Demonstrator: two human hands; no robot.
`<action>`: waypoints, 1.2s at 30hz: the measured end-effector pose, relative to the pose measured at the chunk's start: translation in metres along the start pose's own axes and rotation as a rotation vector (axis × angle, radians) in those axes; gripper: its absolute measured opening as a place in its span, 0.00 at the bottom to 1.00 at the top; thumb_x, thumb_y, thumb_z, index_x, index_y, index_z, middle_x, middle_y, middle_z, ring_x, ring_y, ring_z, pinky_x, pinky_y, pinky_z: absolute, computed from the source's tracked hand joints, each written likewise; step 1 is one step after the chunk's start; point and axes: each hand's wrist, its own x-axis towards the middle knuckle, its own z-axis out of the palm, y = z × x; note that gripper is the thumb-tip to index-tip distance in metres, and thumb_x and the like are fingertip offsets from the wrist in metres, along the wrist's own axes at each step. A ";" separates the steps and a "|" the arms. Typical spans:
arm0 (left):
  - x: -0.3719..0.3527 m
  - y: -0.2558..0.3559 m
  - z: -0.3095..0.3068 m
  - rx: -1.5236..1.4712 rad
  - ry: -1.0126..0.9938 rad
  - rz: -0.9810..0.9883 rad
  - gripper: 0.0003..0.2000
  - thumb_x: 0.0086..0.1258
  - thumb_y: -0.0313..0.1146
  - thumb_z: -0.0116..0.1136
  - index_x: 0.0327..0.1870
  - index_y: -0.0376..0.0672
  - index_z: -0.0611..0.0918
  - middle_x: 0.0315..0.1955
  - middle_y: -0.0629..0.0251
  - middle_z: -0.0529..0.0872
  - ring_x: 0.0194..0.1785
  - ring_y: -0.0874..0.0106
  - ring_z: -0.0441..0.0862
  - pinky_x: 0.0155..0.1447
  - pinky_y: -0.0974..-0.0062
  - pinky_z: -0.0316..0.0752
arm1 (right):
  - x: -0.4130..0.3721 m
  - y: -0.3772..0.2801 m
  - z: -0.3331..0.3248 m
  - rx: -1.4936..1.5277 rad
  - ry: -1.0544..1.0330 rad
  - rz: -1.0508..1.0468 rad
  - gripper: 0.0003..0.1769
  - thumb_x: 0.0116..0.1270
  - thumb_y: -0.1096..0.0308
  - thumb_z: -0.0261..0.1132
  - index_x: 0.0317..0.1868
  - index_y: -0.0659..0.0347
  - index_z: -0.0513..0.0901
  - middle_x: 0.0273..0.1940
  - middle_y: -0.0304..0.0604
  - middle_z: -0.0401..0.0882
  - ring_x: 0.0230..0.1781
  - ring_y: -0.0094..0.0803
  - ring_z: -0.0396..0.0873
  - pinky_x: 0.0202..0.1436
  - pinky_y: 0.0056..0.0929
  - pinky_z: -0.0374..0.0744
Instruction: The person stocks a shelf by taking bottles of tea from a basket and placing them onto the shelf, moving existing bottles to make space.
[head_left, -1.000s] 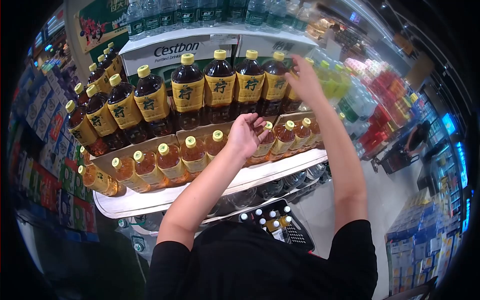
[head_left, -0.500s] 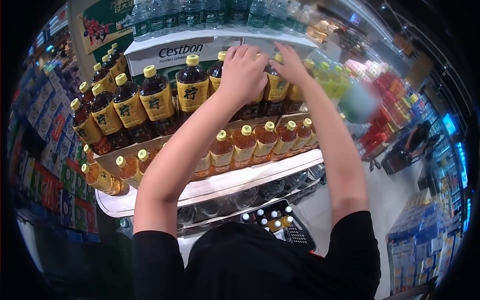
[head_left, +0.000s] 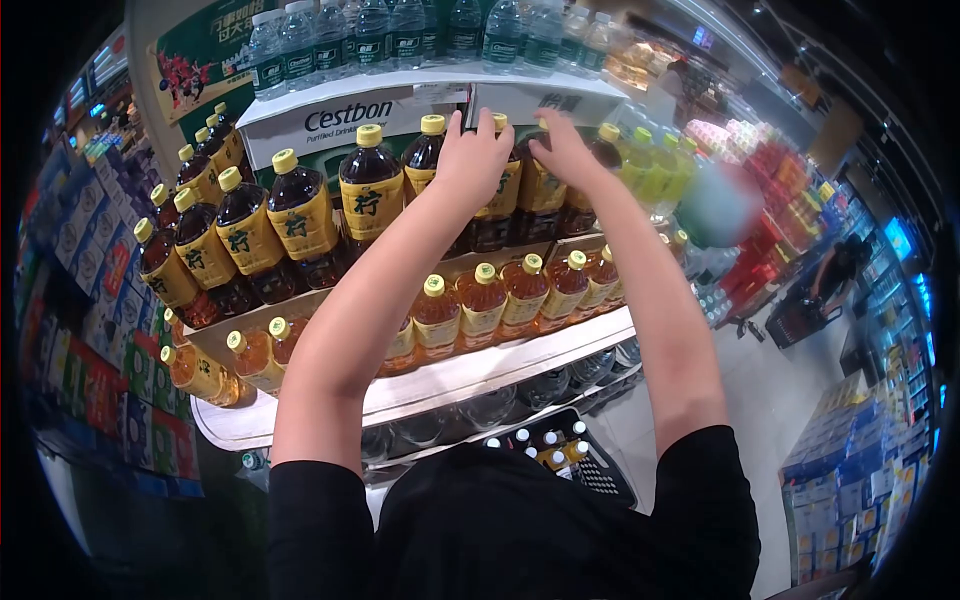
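Note:
My left hand (head_left: 474,165) is over the upper row of dark tea bottles, its fingers spread in front of a yellow-capped bottle (head_left: 497,205) that it partly hides. To its right, my right hand (head_left: 568,155) has finger and thumb apart beside the neck of the neighbouring dark tea bottle (head_left: 541,190). Both bottles stand upright in the row and have yellow labels. Left of my hands, another dark tea bottle (head_left: 371,185) shows its whole label. Below my forearms runs a lower row of paler amber bottles (head_left: 480,300).
Clear water bottles (head_left: 373,35) stand on a white Cestbon carton (head_left: 350,118) behind the tea. The pale shelf edge (head_left: 500,362) curves in front. A black basket (head_left: 605,475) holding several bottles is below. A person with a dark basket (head_left: 800,317) is at right.
My left hand's fingers have spread from a closer grasp around a bottle top. My right hand has shifted slightly left and down in view. The shelf view has moved a little.

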 end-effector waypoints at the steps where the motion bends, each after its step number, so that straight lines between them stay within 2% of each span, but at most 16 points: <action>1: 0.001 -0.001 0.002 -0.013 -0.003 0.007 0.37 0.49 0.37 0.71 0.63 0.45 0.68 0.61 0.46 0.68 0.49 0.59 0.82 0.70 0.55 0.57 | 0.000 -0.001 0.000 -0.001 -0.005 0.005 0.29 0.62 0.64 0.63 0.61 0.59 0.64 0.52 0.65 0.70 0.55 0.60 0.69 0.60 0.45 0.69; 11: -0.015 0.003 0.004 -0.069 0.077 0.005 0.39 0.50 0.33 0.69 0.67 0.42 0.64 0.65 0.43 0.62 0.62 0.58 0.72 0.70 0.60 0.60 | -0.009 -0.010 0.005 -0.098 0.071 0.046 0.32 0.63 0.64 0.63 0.65 0.58 0.61 0.56 0.63 0.67 0.58 0.58 0.67 0.62 0.46 0.68; 14: -0.034 0.015 0.006 -0.172 0.228 0.039 0.37 0.51 0.29 0.65 0.66 0.40 0.65 0.64 0.43 0.63 0.63 0.56 0.69 0.69 0.59 0.60 | -0.035 -0.054 -0.006 -0.249 0.319 -0.107 0.31 0.62 0.65 0.63 0.65 0.60 0.63 0.58 0.61 0.66 0.60 0.56 0.66 0.63 0.46 0.67; 16: -0.058 0.035 -0.008 -0.282 0.244 0.082 0.34 0.51 0.28 0.64 0.64 0.40 0.67 0.63 0.44 0.64 0.62 0.54 0.70 0.69 0.59 0.61 | -0.072 -0.083 -0.006 -0.070 0.423 -0.103 0.26 0.60 0.72 0.63 0.58 0.63 0.68 0.58 0.56 0.67 0.60 0.53 0.66 0.63 0.44 0.67; 18: -0.097 0.061 -0.018 -0.472 0.262 0.143 0.27 0.52 0.27 0.62 0.57 0.39 0.72 0.57 0.48 0.72 0.56 0.54 0.74 0.61 0.60 0.69 | -0.129 -0.107 0.002 0.118 0.493 -0.051 0.18 0.59 0.77 0.60 0.51 0.65 0.71 0.50 0.54 0.73 0.53 0.52 0.72 0.58 0.43 0.69; 21: -0.180 0.110 -0.001 -0.979 -0.081 0.138 0.16 0.56 0.29 0.59 0.47 0.41 0.78 0.45 0.57 0.80 0.44 0.60 0.81 0.46 0.64 0.77 | -0.253 -0.110 0.053 0.077 0.479 0.187 0.13 0.58 0.81 0.57 0.44 0.64 0.75 0.43 0.51 0.77 0.48 0.51 0.75 0.53 0.40 0.72; 24: -0.269 0.163 0.046 -1.301 -0.655 0.053 0.15 0.62 0.35 0.58 0.47 0.37 0.80 0.40 0.53 0.83 0.45 0.58 0.81 0.49 0.65 0.76 | -0.414 -0.108 0.108 0.245 0.243 0.725 0.11 0.58 0.81 0.57 0.42 0.64 0.78 0.39 0.51 0.77 0.38 0.44 0.78 0.43 0.34 0.76; 26: -0.343 0.198 0.110 -1.398 -0.962 0.073 0.16 0.63 0.37 0.59 0.47 0.37 0.80 0.40 0.51 0.84 0.43 0.58 0.82 0.49 0.66 0.75 | -0.549 -0.105 0.136 0.176 -0.053 1.049 0.10 0.59 0.72 0.59 0.42 0.64 0.79 0.41 0.54 0.79 0.41 0.47 0.79 0.46 0.37 0.76; 28: -0.408 0.206 0.149 -1.296 -1.124 0.158 0.17 0.63 0.41 0.58 0.45 0.37 0.82 0.38 0.51 0.85 0.43 0.59 0.83 0.50 0.66 0.75 | -0.635 -0.139 0.109 0.125 -0.270 1.149 0.17 0.56 0.67 0.60 0.45 0.66 0.81 0.37 0.55 0.82 0.40 0.46 0.81 0.45 0.37 0.78; 29: -0.433 0.204 0.175 -1.179 -1.282 0.280 0.18 0.62 0.43 0.57 0.43 0.38 0.83 0.38 0.51 0.85 0.44 0.59 0.83 0.50 0.65 0.75 | -0.655 -0.164 0.090 0.044 -0.404 1.402 0.18 0.56 0.65 0.61 0.45 0.65 0.81 0.39 0.56 0.82 0.42 0.48 0.81 0.47 0.40 0.78; 30: -0.455 0.199 0.202 -1.046 -1.424 0.401 0.18 0.62 0.45 0.56 0.42 0.39 0.84 0.38 0.50 0.85 0.45 0.58 0.83 0.51 0.64 0.75 | -0.696 -0.174 0.084 -0.021 -0.458 1.361 0.18 0.56 0.64 0.62 0.45 0.64 0.81 0.41 0.57 0.82 0.44 0.51 0.80 0.50 0.41 0.78; 32: -0.495 0.183 0.230 -0.855 -1.509 0.296 0.21 0.57 0.48 0.56 0.38 0.38 0.85 0.39 0.48 0.85 0.45 0.54 0.83 0.50 0.62 0.75 | -0.750 -0.198 0.068 -0.079 -0.513 1.668 0.20 0.56 0.60 0.62 0.47 0.61 0.80 0.46 0.57 0.80 0.48 0.50 0.80 0.53 0.45 0.77; 33: -0.511 0.175 0.241 -0.780 -1.495 0.296 0.22 0.55 0.47 0.57 0.42 0.36 0.84 0.41 0.48 0.85 0.45 0.54 0.83 0.50 0.62 0.76 | -0.751 -0.220 0.052 -0.124 -0.498 1.707 0.19 0.57 0.60 0.60 0.47 0.61 0.80 0.46 0.57 0.80 0.49 0.50 0.80 0.52 0.46 0.77; 34: -0.521 0.168 0.237 -0.682 -1.557 0.141 0.25 0.54 0.46 0.57 0.46 0.35 0.82 0.44 0.47 0.84 0.48 0.54 0.82 0.53 0.63 0.75 | -0.764 -0.237 0.049 -0.235 -0.493 1.701 0.16 0.57 0.63 0.60 0.44 0.61 0.81 0.41 0.56 0.81 0.45 0.50 0.80 0.51 0.47 0.78; 35: -0.530 0.165 0.234 -0.629 -1.591 0.079 0.23 0.51 0.45 0.58 0.46 0.39 0.84 0.47 0.49 0.83 0.51 0.58 0.82 0.55 0.66 0.75 | -0.776 -0.253 0.045 -0.263 -0.488 1.616 0.14 0.57 0.64 0.60 0.42 0.60 0.82 0.39 0.55 0.81 0.43 0.50 0.81 0.50 0.46 0.78; 36: -0.535 0.164 0.230 -0.592 -1.594 0.136 0.23 0.53 0.44 0.57 0.46 0.38 0.83 0.47 0.47 0.83 0.52 0.57 0.82 0.56 0.65 0.74 | -0.776 -0.270 0.037 -0.292 -0.484 1.529 0.12 0.57 0.65 0.61 0.40 0.60 0.82 0.37 0.54 0.81 0.41 0.51 0.81 0.50 0.45 0.78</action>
